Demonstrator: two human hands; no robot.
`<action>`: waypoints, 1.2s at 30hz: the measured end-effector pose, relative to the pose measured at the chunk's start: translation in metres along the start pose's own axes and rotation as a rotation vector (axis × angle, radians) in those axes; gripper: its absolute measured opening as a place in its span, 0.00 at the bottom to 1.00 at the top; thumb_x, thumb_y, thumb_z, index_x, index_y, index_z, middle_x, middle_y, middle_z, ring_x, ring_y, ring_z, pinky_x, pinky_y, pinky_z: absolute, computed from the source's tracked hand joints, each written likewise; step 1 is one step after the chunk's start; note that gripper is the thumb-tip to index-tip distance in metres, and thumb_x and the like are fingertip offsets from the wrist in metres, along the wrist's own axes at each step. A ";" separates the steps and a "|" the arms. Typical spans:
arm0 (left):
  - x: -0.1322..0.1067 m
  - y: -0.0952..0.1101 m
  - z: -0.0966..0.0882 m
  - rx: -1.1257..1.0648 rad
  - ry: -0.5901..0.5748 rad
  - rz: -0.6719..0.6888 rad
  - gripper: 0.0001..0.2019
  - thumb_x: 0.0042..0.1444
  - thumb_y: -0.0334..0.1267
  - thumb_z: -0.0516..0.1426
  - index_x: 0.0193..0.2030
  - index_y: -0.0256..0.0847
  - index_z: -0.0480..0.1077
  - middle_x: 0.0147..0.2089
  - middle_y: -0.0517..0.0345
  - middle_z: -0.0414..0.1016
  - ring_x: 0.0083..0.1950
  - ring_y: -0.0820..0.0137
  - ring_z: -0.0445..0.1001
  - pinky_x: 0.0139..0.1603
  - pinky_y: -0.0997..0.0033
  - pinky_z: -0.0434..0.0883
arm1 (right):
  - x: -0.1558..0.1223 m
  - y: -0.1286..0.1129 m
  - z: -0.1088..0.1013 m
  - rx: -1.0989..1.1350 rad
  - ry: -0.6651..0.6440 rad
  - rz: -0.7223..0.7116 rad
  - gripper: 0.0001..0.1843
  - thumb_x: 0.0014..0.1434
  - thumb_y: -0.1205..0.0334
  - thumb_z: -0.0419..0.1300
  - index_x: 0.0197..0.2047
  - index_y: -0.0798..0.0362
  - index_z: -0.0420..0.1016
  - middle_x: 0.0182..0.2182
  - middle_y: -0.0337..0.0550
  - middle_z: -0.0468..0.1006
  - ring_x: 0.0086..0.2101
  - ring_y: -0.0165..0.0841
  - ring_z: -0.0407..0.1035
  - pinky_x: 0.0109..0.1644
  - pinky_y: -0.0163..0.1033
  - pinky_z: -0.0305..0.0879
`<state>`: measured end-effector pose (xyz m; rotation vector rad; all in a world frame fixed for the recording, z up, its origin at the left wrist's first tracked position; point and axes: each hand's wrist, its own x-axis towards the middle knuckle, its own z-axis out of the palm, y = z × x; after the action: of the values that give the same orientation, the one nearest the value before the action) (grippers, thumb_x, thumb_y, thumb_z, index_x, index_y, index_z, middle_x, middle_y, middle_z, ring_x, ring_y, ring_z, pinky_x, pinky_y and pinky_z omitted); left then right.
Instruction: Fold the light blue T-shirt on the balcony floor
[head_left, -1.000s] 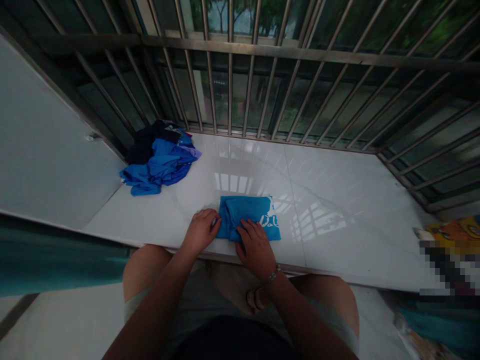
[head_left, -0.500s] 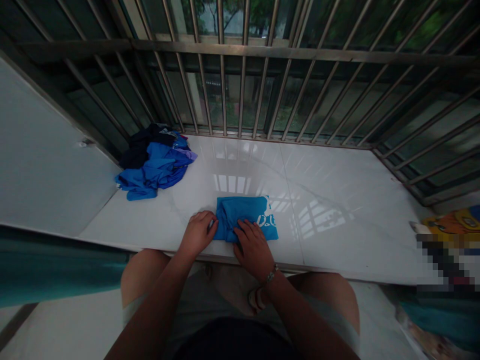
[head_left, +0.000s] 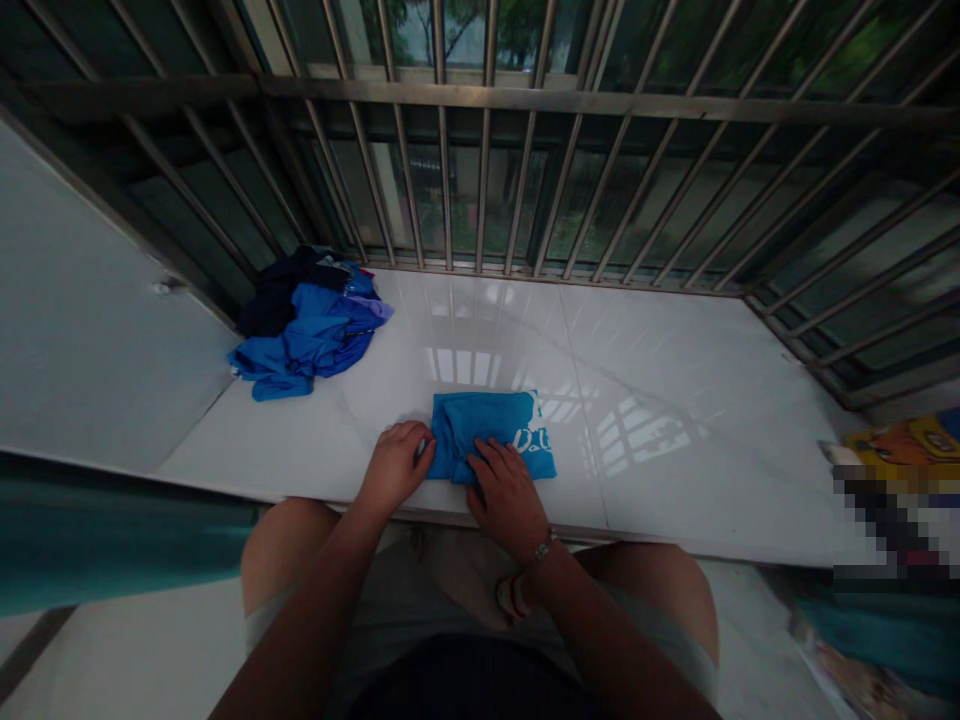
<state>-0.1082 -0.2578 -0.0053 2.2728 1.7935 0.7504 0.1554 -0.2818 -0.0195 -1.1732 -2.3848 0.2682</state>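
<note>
A folded bright blue garment (head_left: 491,428) with white lettering lies near the front edge of a glossy white ledge (head_left: 675,420). My left hand (head_left: 395,467) rests at the garment's left edge, its fingers curled and pinching the cloth there. My right hand (head_left: 507,492) lies on the garment's near edge with its fingers flat and stretched out, pressing the fabric down. A bracelet sits on my right wrist.
A heap of blue and dark clothes (head_left: 307,322) lies at the ledge's back left corner. Metal window bars (head_left: 487,140) close off the far and right sides. A white panel (head_left: 82,320) stands to the left. Colourful items (head_left: 900,470) sit at the right.
The view shifted slightly between the oldest frame and now. Both hands stay on the folded garment with hardly any movement.
</note>
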 end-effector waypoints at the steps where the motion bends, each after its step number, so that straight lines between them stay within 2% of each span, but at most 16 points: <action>1: 0.000 0.000 0.000 -0.001 0.000 -0.001 0.08 0.77 0.40 0.56 0.47 0.46 0.76 0.49 0.49 0.84 0.51 0.53 0.81 0.57 0.49 0.76 | 0.000 0.000 0.000 -0.001 0.002 -0.003 0.30 0.69 0.65 0.67 0.73 0.53 0.77 0.75 0.58 0.74 0.76 0.54 0.65 0.83 0.69 0.59; 36: -0.001 -0.002 0.002 -0.004 0.004 0.007 0.07 0.77 0.41 0.56 0.47 0.47 0.75 0.48 0.50 0.84 0.52 0.53 0.81 0.57 0.49 0.76 | 0.000 -0.001 -0.001 0.003 0.017 0.002 0.28 0.70 0.65 0.66 0.72 0.51 0.77 0.75 0.56 0.76 0.75 0.53 0.66 0.83 0.69 0.60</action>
<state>-0.1089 -0.2580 -0.0077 2.2782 1.7848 0.7600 0.1553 -0.2830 -0.0182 -1.1721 -2.3681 0.2614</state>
